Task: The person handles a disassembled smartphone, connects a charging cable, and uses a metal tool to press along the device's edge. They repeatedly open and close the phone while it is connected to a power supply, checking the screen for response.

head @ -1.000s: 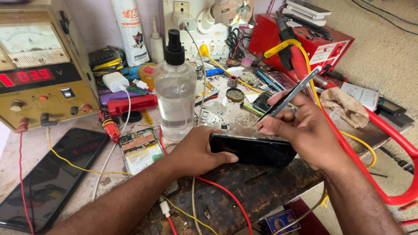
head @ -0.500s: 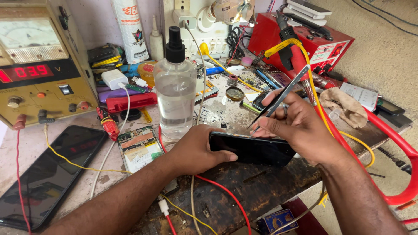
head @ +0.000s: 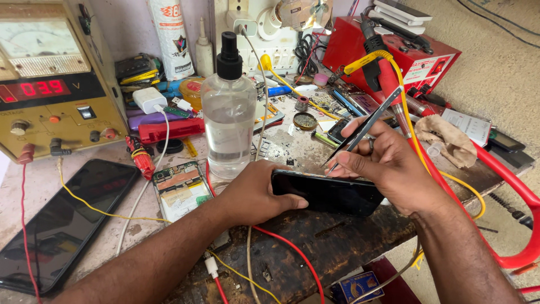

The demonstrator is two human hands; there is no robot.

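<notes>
A black phone (head: 329, 192) stands on its long edge on the worn workbench (head: 315, 242), tilted toward me. My left hand (head: 256, 191) grips its left end, thumb along the lower edge. My right hand (head: 388, 166) steadies the phone's right end and holds metal tweezers (head: 365, 128), whose tips touch the phone's top edge near the middle.
A clear spray bottle (head: 229, 110) stands just behind my left hand. An opened phone body (head: 180, 190) and a black screen panel (head: 62, 222) lie at left. A bench power supply (head: 53, 84) sits far left, a red station (head: 405, 53) at the back right, with wires across the bench.
The tweezers have come down from above the phone to its top edge. My left hand has slid a little along the phone's left end.
</notes>
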